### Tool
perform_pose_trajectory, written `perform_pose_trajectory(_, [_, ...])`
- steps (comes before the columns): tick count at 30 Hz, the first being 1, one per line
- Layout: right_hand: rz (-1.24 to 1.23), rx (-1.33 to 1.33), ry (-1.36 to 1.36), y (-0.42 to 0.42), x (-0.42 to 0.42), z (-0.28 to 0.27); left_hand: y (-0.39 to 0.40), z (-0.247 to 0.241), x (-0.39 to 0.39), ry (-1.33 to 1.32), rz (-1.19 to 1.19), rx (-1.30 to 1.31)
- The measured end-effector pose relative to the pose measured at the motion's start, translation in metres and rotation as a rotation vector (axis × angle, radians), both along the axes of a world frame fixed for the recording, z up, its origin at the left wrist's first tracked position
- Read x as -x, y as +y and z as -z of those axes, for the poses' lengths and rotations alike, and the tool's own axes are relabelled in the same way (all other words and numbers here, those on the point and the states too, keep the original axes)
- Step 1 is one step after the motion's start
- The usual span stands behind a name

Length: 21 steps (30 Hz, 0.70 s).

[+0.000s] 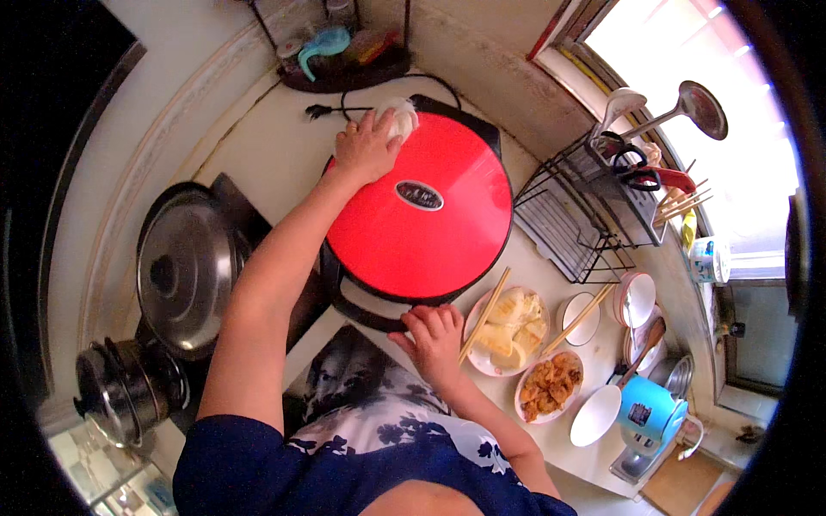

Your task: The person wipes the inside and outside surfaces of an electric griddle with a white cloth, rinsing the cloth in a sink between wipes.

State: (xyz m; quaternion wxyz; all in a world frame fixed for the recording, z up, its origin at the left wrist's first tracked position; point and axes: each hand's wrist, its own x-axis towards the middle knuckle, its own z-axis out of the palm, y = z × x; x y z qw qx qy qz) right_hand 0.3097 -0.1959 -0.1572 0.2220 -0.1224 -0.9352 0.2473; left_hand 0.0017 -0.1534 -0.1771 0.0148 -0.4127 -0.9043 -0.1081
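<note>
A round electric griddle with a red lid (445, 245) sits on the counter, its lid down. My left hand (368, 147) presses a crumpled white cloth or tissue (402, 120) against the lid's far left edge. At the near side, my right hand (433, 335) rests its fingertips on the black handle (371, 315) of the griddle. A black power cord with its plug (319, 111) lies behind the lid, at the left. To the right of my right hand stands a plate of flatbread pieces (510, 326), with a pair of chopsticks (485, 315) across its left rim.
Left of the griddle are a lidded pan (190, 271) and stacked dark pots (126, 387). At the right stand a wire dish rack (568, 219), a plate of browned food (550, 387), white bowls (595, 416) and a blue kitchen appliance (648, 413). A corner shelf (348, 79) is behind.
</note>
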Motion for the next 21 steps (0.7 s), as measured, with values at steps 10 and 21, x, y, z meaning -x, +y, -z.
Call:
perform_pose_trajectory(10, [-0.01, -0.047, 0.04, -0.005, -0.001, 0.002, -0.072, 0.005, -0.042, -0.168, -0.342, -0.034])
perform_pose_trajectory(21, [-0.034, -0.05, 0.064, -0.006, -0.004, 0.004, -0.137, -0.004, -0.109, -0.431, -0.577, 0.002])
